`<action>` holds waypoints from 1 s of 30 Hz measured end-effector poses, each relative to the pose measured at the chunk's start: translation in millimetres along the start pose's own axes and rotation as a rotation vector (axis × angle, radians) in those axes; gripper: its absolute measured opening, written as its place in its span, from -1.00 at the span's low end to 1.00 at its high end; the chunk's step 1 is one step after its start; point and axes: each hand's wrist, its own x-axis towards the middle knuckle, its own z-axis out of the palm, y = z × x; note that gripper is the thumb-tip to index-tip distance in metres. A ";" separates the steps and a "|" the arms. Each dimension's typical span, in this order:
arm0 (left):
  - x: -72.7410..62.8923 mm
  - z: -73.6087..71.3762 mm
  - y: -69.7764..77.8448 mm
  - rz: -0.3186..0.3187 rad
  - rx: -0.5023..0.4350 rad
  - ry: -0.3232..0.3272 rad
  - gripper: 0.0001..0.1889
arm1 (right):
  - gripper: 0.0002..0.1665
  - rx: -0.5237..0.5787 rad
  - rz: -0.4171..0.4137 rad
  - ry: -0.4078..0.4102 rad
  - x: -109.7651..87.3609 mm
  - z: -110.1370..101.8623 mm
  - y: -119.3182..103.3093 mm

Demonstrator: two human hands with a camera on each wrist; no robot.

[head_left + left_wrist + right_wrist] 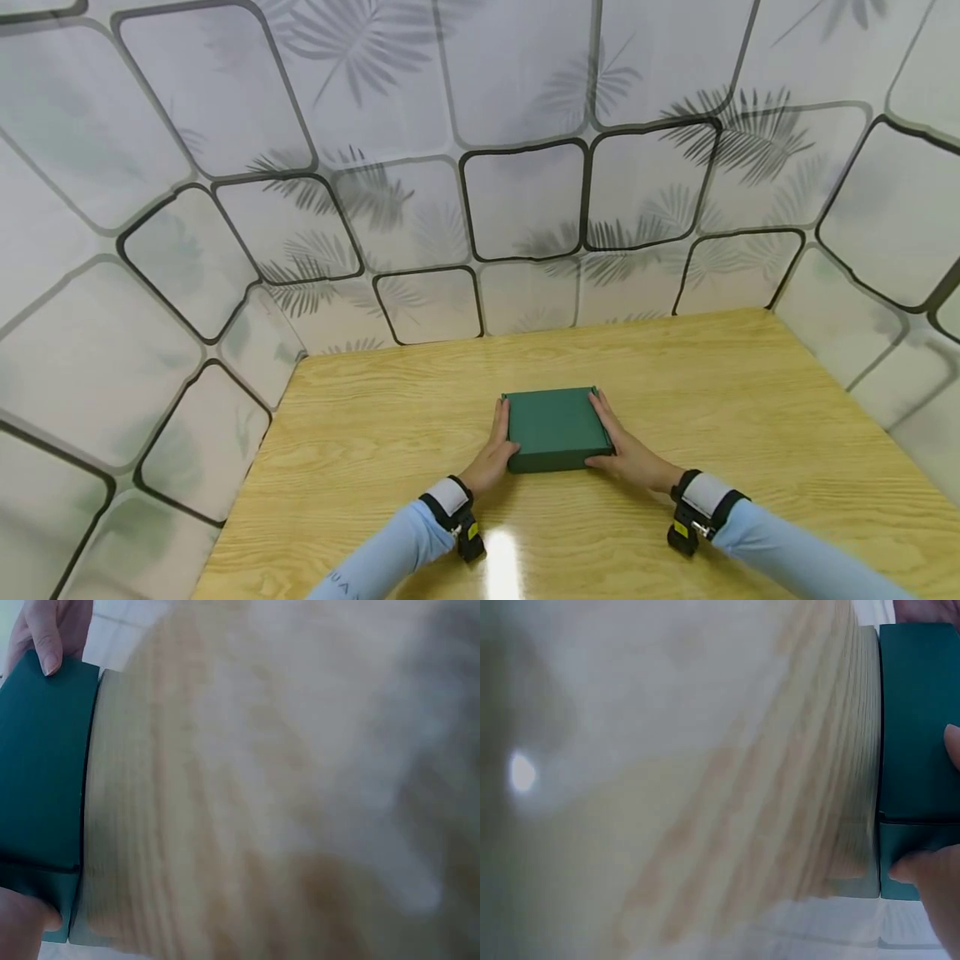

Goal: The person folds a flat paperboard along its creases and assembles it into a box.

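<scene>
A flat, closed green cardboard box (558,421) lies on the wooden table, and both hands hold it from opposite sides. My left hand (491,457) grips the left side, its fingers stretched along the edge and its thumb at the near corner. On the opposite side my right hand (624,454) has fingers on the far right edge and a thumb against the front face. The left wrist view shows the box's front (45,765) with a thumb at one end. In the right wrist view the right thumb (919,870) presses on the box (919,727).
The light wood table (390,417) spreads around the box on all sides. Behind it and at both sides hangs a patterned curtain (525,200) with leaf prints and dark outlined squares. Each wrist wears a strapped camera, one on the left (470,540) and one on the right (682,533).
</scene>
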 end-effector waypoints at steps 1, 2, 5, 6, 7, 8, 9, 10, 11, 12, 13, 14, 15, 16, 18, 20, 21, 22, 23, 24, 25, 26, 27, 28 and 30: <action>-0.1 0.4 -0.3 0.005 0.005 0.000 -0.26 | 0.18 -0.002 0.005 0.004 -0.9 0.3 -0.7; -0.2 0.7 -0.3 0.007 0.007 0.002 -0.27 | 0.18 -0.006 0.007 0.006 -1.5 0.4 -1.2; 0.5 -0.3 1.2 0.020 0.000 0.010 -0.32 | 0.27 -0.027 0.016 0.004 -3.0 -1.0 -5.1; 1.0 -2.2 3.5 0.030 -0.008 0.019 -0.34 | 0.30 -0.033 0.012 0.002 -2.8 -3.3 -7.0; 2.0 -5.4 6.8 0.040 -0.017 0.037 -0.35 | 0.32 -0.046 0.010 0.003 -2.3 -7.1 -11.0; 3.5 -10.3 11.7 0.049 -0.018 0.063 -0.36 | 0.31 -0.066 0.004 0.006 -0.5 -12.3 -16.4; 5.9 -16.9 18.8 0.053 -0.006 0.098 -0.37 | 0.29 -0.094 0.000 0.018 2.8 -19.1 -22.8; 9.0 -25.0 27.6 0.064 0.024 0.141 -0.37 | 0.24 -0.134 -0.013 0.039 7.6 -27.2 -31.0; 12.7 -34.6 38.2 0.069 0.063 0.185 -0.38 | 0.17 -0.185 -0.027 0.070 14.1 -36.5 -39.9; 17.1 -45.0 50.3 0.060 0.107 0.229 -0.39 | 0.10 -0.242 -0.041 0.100 22.1 -46.2 -50.2; 21.8 -55.8 63.0 0.033 0.162 0.263 -0.39 | 0.05 -0.320 -0.051 0.132 30.8 -56.0 -61.7; 26.8 -66.6 75.6 0.004 0.236 0.282 -0.39 | 0.01 -0.413 -0.064 0.166 40.5 -65.1 -71.9; 31.7 -76.6 87.6 -0.024 0.320 0.295 -0.39 | 0.00 -0.517 -0.070 0.203 49.9 -73.3 -81.8; 36.7 -85.4 98.3 -0.045 0.408 0.308 -0.38 | 0.00 -0.623 -0.075 0.240 58.7 -80.4 -90.6; 47.7 -98.1 113.2 -0.071 0.588 0.351 -0.35 | 0.02 -0.795 -0.074 0.312 73.7 -90.5 -100.9; 57.2 -102.7 117.5 -0.072 0.746 0.428 -0.32 | 0.04 -0.908 -0.046 0.370 83.2 -93.3 -101.2; 60.7 -101.2 115.7 -0.075 0.803 0.474 -0.31 | 0.04 -0.937 -0.027 0.389 85.3 -92.1 -97.7; 63.5 -98.2 112.0 -0.080 0.844 0.512 -0.31 | 0.04 -0.944 -0.004 0.394 86.5 -89.5 -92.5; 65.4 -93.9 106.2 -0.083 0.871 0.538 -0.31 | 0.04 -0.938 0.018 0.391 86.7 -85.9 -86.2; 66.1 -88.8 99.8 -0.086 0.881 0.551 -0.32 | 0.04 -0.934 0.032 0.387 86.1 -81.5 -79.4; 66.2 -83.1 92.6 -0.090 0.892 0.553 -0.32 | 0.04 -0.931 0.047 0.381 85.3 -76.9 -72.3; 65.6 -77.2 85.5 -0.093 0.899 0.547 -0.33 | 0.05 -0.930 0.059 0.374 84.2 -72.1 -66.1; 65.2 -72.2 78.7 -0.096 0.908 0.535 -0.32 | 0.05 -0.921 0.064 0.369 82.8 -67.7 -61.0; 64.8 -69.5 75.1 -0.096 0.916 0.530 -0.33 | 0.05 -0.914 0.071 0.364 82.2 -65.2 -58.1; 63.9 -64.6 68.4 -0.088 0.928 0.529 -0.33 | 0.04 -0.909 0.062 0.379 80.9 -60.7 -52.7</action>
